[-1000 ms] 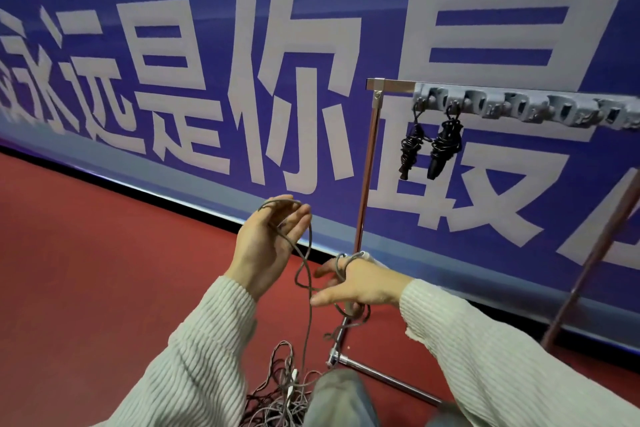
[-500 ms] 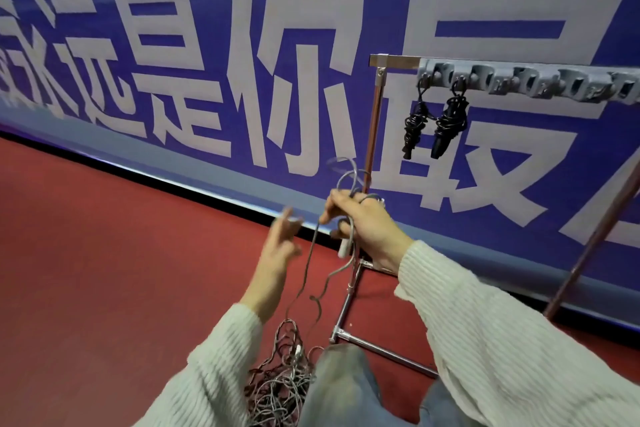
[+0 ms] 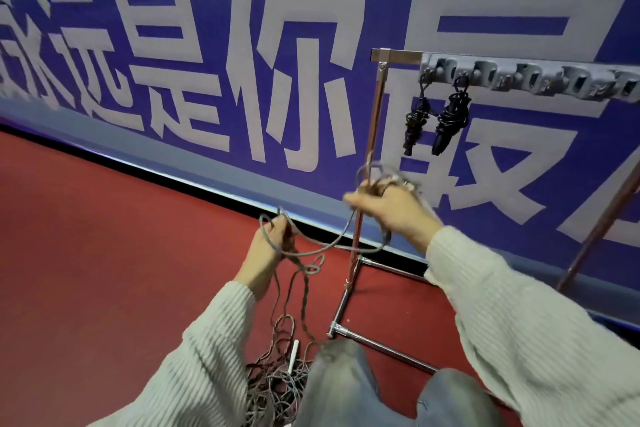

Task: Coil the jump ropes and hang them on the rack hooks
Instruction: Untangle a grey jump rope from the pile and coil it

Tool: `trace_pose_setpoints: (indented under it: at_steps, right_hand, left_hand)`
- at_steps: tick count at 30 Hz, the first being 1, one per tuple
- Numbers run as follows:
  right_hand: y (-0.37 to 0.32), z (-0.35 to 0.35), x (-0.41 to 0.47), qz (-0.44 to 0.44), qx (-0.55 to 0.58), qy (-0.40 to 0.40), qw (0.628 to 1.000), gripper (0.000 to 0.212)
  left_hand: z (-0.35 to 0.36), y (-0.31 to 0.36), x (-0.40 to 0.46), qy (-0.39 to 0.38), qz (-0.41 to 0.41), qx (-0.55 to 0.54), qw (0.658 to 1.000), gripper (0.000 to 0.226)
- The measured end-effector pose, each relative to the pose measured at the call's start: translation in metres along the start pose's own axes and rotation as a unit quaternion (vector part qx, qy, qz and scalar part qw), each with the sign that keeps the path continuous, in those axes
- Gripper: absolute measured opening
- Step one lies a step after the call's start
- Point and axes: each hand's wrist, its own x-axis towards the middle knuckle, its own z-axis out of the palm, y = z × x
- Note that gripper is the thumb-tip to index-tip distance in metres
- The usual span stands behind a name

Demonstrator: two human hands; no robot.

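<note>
Rope is the main thing here: a thin grey jump rope [image 3: 313,250], more like a wire cord than anything chunky, strung between the person's two hands just left of the rack's upright pole [image 3: 367,184]. The right hand [image 3: 391,210] is right up against that pole, fingers curled round a small bundle of loops that stick out above the knuckles, a bit blurred so the loop count is anyone's guess. The left hand [image 3: 273,243] sits lower and further left of the pole, fingers closed on a loop of the same cord. Between the hands the rope sags in a slack curve, crosses in front of the pole, then trails down with a few kinks to a messy pile of ropes [image 3: 277,381] on the red floor [image 3: 104,253], near the rack's foot bar [image 3: 381,347]. The pile looks like a mix of grey and darker reddish-brown cords, with a white handle [image 3: 293,355] poking out.

Up on the rack, right of the pole's top, a grey strip of hooks [image 3: 530,78] runs along the crossbar. Two black coiled ropes [image 3: 436,121] already hang from the first hooks, wound tight with their handles pointing down. A blue banner [image 3: 207,45] with big pale characters fills the wall behind the pole.
</note>
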Motion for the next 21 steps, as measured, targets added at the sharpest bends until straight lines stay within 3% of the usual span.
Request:
trace_pose_setpoints:
  at_steps: [1, 4, 5, 6, 8, 10, 12, 15, 18, 21]
  right_hand:
    - [0.008, 0.010, -0.004, 0.021, -0.040, -0.045, 0.998, 0.013]
    - [0.019, 0.043, -0.012, 0.040, -0.117, -0.148, 0.981, 0.058]
    - [0.021, 0.053, -0.012, 0.036, -0.107, -0.161, 0.980, 0.064]
    - [0.024, 0.061, -0.009, 0.039, -0.078, -0.167, 0.982, 0.057]
    - [0.020, 0.068, -0.007, 0.056, -0.021, -0.160, 0.985, 0.025]
    - [0.015, 0.068, -0.005, 0.044, 0.010, -0.115, 0.992, 0.021]
    - [0.003, 0.063, -0.005, 0.018, 0.072, -0.069, 0.995, 0.020]
    - [-0.024, 0.051, 0.001, -0.009, 0.229, -0.016, 0.973, 0.019]
    - [-0.052, 0.039, 0.007, -0.028, 0.339, 0.022, 0.940, 0.018]
    - [-0.077, 0.016, 0.015, -0.027, 0.408, 0.098, 0.907, 0.023]
  left_hand:
    - [0.004, 0.013, 0.002, -0.015, 0.007, -0.024, 1.000, 0.037]
    - [0.019, 0.042, 0.001, -0.088, 0.021, -0.095, 0.991, 0.039]
    - [0.024, 0.048, -0.003, -0.119, 0.033, -0.104, 0.987, 0.039]
    - [0.027, 0.053, -0.008, -0.143, 0.043, -0.105, 0.983, 0.038]
    - [0.029, 0.057, -0.013, -0.150, 0.076, -0.068, 0.983, 0.032]
    - [0.020, 0.054, -0.012, -0.137, 0.148, 0.007, 0.980, 0.022]
    - [0.011, 0.041, -0.014, -0.120, 0.181, 0.015, 0.976, 0.049]
    - [0.000, 0.006, -0.025, -0.106, 0.136, 0.010, 0.985, 0.078]
    - [-0.005, -0.031, -0.039, -0.185, 0.068, 0.154, 0.968, 0.054]
    - [-0.018, -0.082, -0.040, -0.218, 0.005, 0.350, 0.911, 0.013]
